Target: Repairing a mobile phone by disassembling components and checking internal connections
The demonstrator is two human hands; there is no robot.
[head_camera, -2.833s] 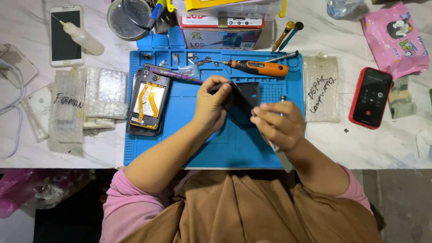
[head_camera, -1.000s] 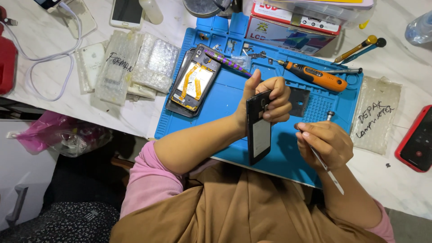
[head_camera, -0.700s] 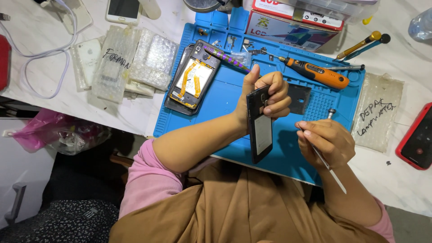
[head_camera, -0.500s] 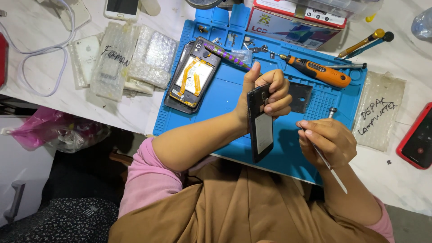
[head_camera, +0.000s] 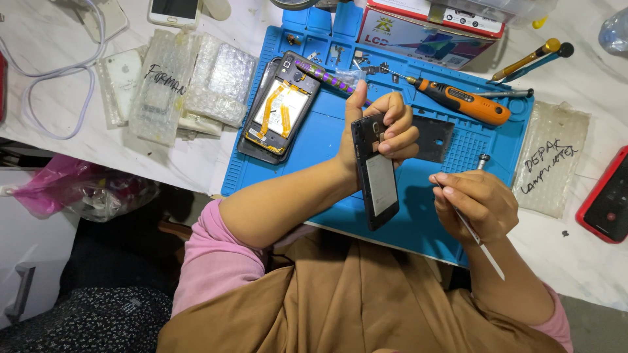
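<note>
My left hand [head_camera: 383, 131] grips a black opened phone [head_camera: 376, 173] upright above the blue work mat [head_camera: 314, 150], its bare back with the pale battery facing me. My right hand [head_camera: 476, 204] is closed on a thin metal tool [head_camera: 483, 243], whose tip points down toward my lap, a little right of the phone. A black back cover [head_camera: 433, 138] lies on the mat behind the phone. A second opened phone [head_camera: 280, 108] with orange flex cables lies on the mat's left part.
An orange electric screwdriver [head_camera: 461, 101] and purple tweezers [head_camera: 327, 75] lie on the mat's far side. Bubble-wrap bags [head_camera: 186, 85] sit left, another [head_camera: 553, 163] right. A red-cased phone [head_camera: 608, 196] is at the right edge, a parts box [head_camera: 425, 29] at the back, a white cable [head_camera: 46, 85] far left.
My left hand has lifted the black phone off the mat and holds it upright; my right hand now holds the thin tool beside it. The view shifted left.
</note>
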